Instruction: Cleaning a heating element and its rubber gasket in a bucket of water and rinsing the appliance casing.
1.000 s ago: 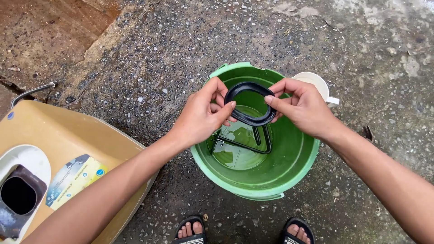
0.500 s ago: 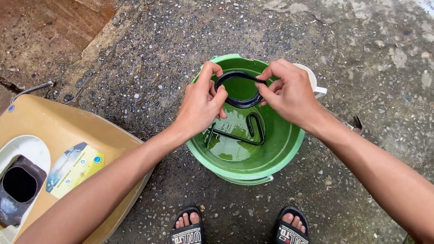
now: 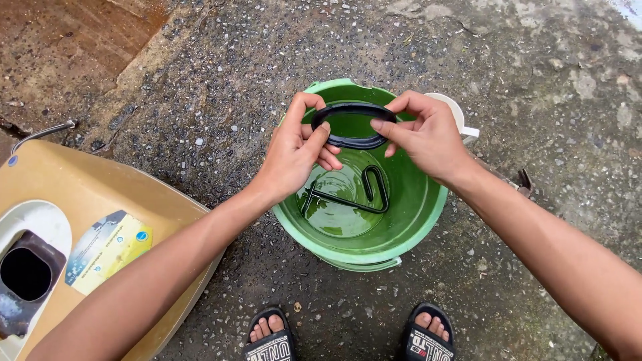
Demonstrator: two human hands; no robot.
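Rough, damp concrete floor (image 3: 200,100) fills the view, with a green bucket (image 3: 428,214) standing on it just beyond two sandalled feet (image 3: 348,337). Over the bucket's far half, the left hand (image 3: 294,150) and right hand (image 3: 428,137) each pinch one end of a black rubber ring (image 3: 353,124), both grips closed on it, holding it level above the water. A black bent strip (image 3: 361,194) lies in the shallow water below. At near left sits a tan plastic panel (image 3: 100,200) bearing a sticker (image 3: 107,251).
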